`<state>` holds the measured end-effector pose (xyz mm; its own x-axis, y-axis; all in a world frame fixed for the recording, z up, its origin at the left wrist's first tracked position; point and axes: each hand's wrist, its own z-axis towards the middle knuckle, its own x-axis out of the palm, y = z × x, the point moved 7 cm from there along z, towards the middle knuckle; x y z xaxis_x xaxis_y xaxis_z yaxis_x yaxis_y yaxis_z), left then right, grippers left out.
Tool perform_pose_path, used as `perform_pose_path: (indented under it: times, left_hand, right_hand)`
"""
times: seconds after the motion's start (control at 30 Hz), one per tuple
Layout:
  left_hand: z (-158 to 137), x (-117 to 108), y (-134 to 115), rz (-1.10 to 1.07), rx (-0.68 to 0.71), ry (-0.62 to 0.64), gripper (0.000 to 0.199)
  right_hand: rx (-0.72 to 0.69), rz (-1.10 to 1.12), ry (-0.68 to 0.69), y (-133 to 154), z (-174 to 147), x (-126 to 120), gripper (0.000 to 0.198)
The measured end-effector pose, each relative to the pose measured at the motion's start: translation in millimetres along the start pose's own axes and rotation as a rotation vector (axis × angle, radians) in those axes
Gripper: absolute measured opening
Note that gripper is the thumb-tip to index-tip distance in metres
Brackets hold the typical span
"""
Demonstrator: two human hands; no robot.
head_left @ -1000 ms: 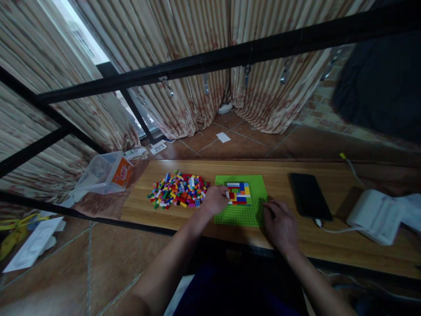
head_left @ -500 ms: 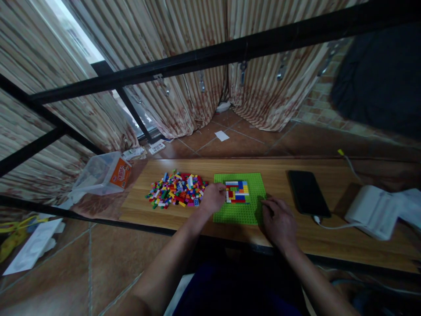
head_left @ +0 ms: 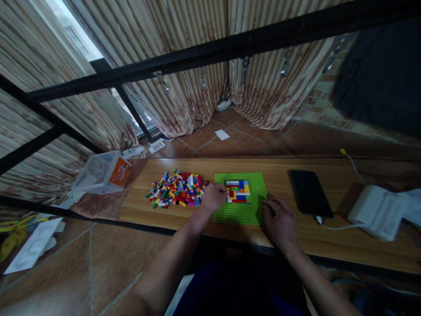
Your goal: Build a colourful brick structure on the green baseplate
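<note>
On the wooden table lies a green baseplate (head_left: pixel 258 210) with a low block of coloured bricks (head_left: pixel 241 197) built on it. My left hand (head_left: pixel 213 197) reaches over the plate's left side, fingertips pinched together at the left edge of the built bricks; whatever sits between them is too small to name. At the plate's right edge rests my right hand (head_left: pixel 281 219), its thumb and fingers curled close to the rim. A heap of loose toy bricks (head_left: pixel 177 189) in many colours spreads left of the plate, just beyond my left hand.
A black phone (head_left: pixel 311 193) with a white cable lies right of the plate, near a white box-like device (head_left: pixel 375 213). A clear plastic bin (head_left: pixel 98 173) with an orange label stands off the table's left end. A black metal bar (head_left: pixel 210 55) crosses above.
My left hand stays at the left edge of the built bricks with only a slight shift of the fingers. The right hand keeps its place at the plate's edge.
</note>
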<state>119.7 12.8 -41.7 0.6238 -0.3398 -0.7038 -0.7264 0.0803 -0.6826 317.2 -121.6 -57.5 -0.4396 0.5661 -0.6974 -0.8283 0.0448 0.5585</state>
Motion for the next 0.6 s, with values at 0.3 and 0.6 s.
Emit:
perform_pose_path:
  times: [0.3, 0.6]
  left_hand:
    - [0, 3, 5, -0.078, -0.045, 0.022, 0.011]
    - [-5, 10, 11, -0.177, -0.073, 0.078, 0.033]
  right_hand:
    - [-0.023, -0.02, -0.013, -3, -1, 2, 0.031]
    - [-0.05, -0.029, -0.012, -3, 0, 2, 0.031]
